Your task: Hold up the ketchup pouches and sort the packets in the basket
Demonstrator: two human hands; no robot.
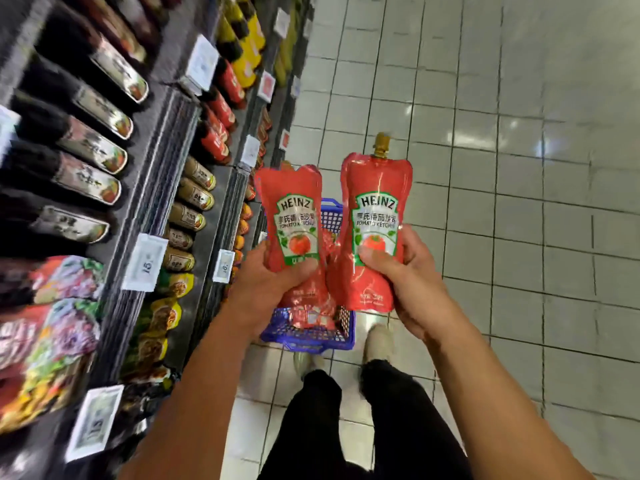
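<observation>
My left hand (273, 282) grips a red Heinz tomato ketchup pouch (292, 188) by its lower half, thumb across the label. My right hand (405, 275) grips a second red ketchup pouch (377, 181) with a gold screw cap (381, 143) at its top. Both pouches are held upright, side by side, almost touching. Below them on the tiled floor stands a blue plastic shopping basket (311, 337), mostly hidden behind the pouches; another red pouch seems to lie inside it.
Store shelves (166, 161) run along the left, stocked with dark sauce bottles (69, 147), jars, red and yellow bottles and colourful packets, with white price tags (145, 261) on the edges. My legs and light shoes (377, 341) stand behind the basket. Pale floor tiles (502, 168) spread right.
</observation>
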